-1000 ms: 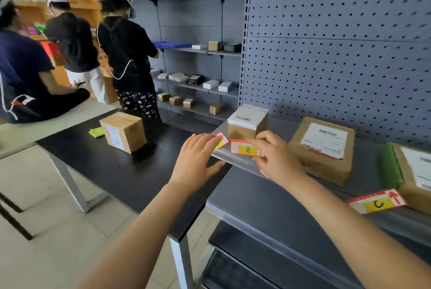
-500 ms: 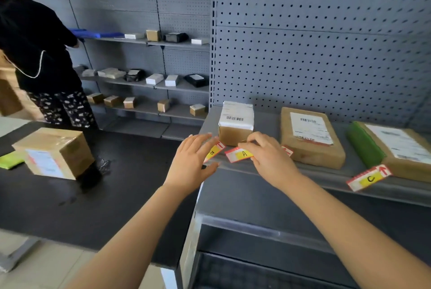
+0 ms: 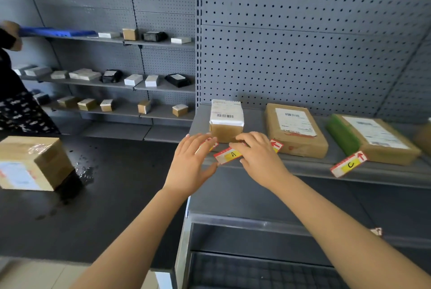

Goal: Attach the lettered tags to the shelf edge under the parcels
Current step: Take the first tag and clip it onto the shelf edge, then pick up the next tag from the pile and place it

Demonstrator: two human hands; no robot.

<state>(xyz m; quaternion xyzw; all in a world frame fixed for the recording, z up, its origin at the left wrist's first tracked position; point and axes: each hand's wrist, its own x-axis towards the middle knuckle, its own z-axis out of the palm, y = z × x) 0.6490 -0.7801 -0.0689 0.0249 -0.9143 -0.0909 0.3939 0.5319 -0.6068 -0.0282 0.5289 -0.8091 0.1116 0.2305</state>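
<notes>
A red-and-yellow tag marked A [image 3: 229,155] lies tilted against the grey shelf edge [image 3: 303,170], below a small box parcel [image 3: 226,123]. My right hand [image 3: 258,158] pinches the tag's right end. My left hand [image 3: 191,165] has its fingers spread, and its fingertips cover part of another tag [image 3: 212,144] at the shelf's left corner. A third tag's arrow end [image 3: 276,145] shows behind my right hand, below a flat brown parcel [image 3: 295,130]. Tag C [image 3: 349,164] hangs tilted on the edge under a green-sided parcel [image 3: 370,137].
A black table [image 3: 105,195] stands at the left and carries a cardboard box [image 3: 30,162]. Behind it, grey shelves [image 3: 140,111] hold several small boxes, and another person [image 3: 14,102] stands at the far left. A lower shelf [image 3: 268,221] runs under my arms.
My view has swung right, toward the shelf, and come closer. Both hands stay at the shelf edge around tag A, which now sits more tilted.
</notes>
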